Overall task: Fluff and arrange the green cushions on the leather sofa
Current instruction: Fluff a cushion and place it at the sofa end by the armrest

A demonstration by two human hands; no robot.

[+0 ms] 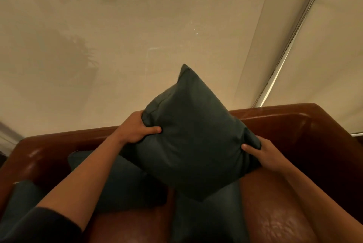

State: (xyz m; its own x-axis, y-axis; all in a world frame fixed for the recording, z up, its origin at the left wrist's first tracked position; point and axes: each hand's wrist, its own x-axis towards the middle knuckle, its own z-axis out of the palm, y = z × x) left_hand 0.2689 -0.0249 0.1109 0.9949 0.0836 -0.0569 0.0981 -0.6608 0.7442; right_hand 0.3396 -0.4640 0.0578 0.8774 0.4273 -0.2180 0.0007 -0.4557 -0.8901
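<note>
Left hand (pixel 137 130) and right hand (pixel 265 154) are clamped on raised green cushion (pixel 192 136); fluffing step judged underway, placement against sofa (pixel 284 123) back needed next.

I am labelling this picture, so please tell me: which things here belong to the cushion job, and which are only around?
Part of the job:
held cushion
left hand
right hand
cushion on the seat
cushion at far left
sofa

Only around:
window blind
blind chain
</note>
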